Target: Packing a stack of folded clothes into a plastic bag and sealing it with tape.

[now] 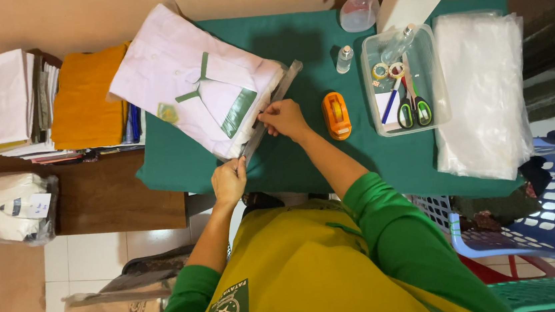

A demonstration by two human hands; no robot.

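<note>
Pinching the glossy flap of a clear plastic bag (pixel 272 106) around a folded white shirt (pixel 197 79) on the green cloth table (pixel 358 162): left hand (pixel 229 181) at the near corner, right hand (pixel 284 117) midway, beside an orange tape dispenser (pixel 336 115).

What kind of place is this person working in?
Probably a small home garment-packing station: a folded white shirt in a clear bag on a green-covered table, a stack of plastic bags, and an orange tape dispenser.
</note>
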